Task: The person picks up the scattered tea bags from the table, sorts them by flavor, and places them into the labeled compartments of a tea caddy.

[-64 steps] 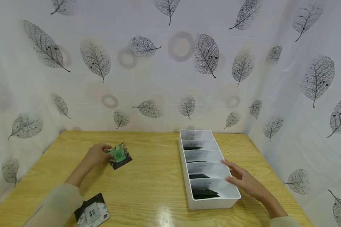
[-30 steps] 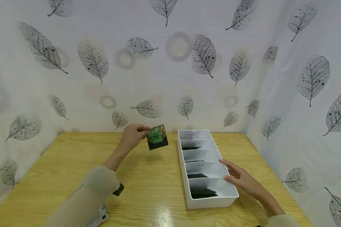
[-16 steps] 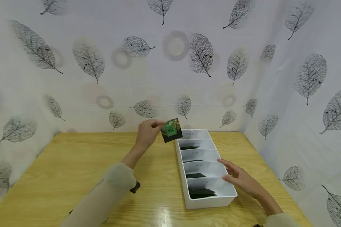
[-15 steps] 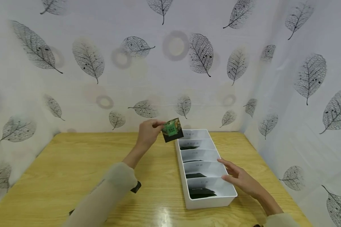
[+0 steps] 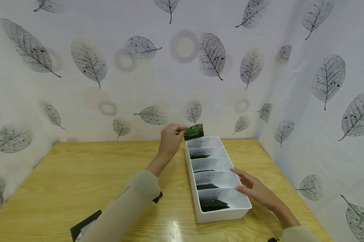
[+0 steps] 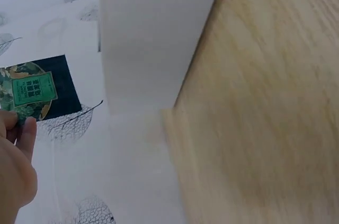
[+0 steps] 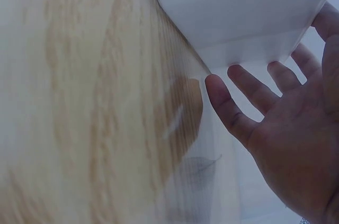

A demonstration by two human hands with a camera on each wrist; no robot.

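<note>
My left hand (image 5: 171, 141) pinches a small square tea bag packet (image 5: 194, 132) by its edge, between thumb and fingers. The packet is dark with a green label, which shows plainly in the left wrist view, and it hangs over the far-left corner of a long white divided box (image 5: 200, 208). Dark packets (image 5: 213, 205) lie in the nearer compartments; in the farthest one none show. My right hand (image 5: 259, 193) rests at the box's right side, fingers extended. In the right wrist view its fingertips (image 7: 238, 73) touch the white wall.
A packet (image 5: 84, 226) in black and pale print lies on the wooden table (image 5: 109, 174) at front left, partly hidden by my left sleeve (image 5: 130, 201). A leaf-patterned curtain (image 5: 157, 84) borders the table's back and sides.
My left hand has lifted the tea bag packet from the table's left and carried it right to the box's far end, tilting it there. My right hand has stayed at the box's side.
</note>
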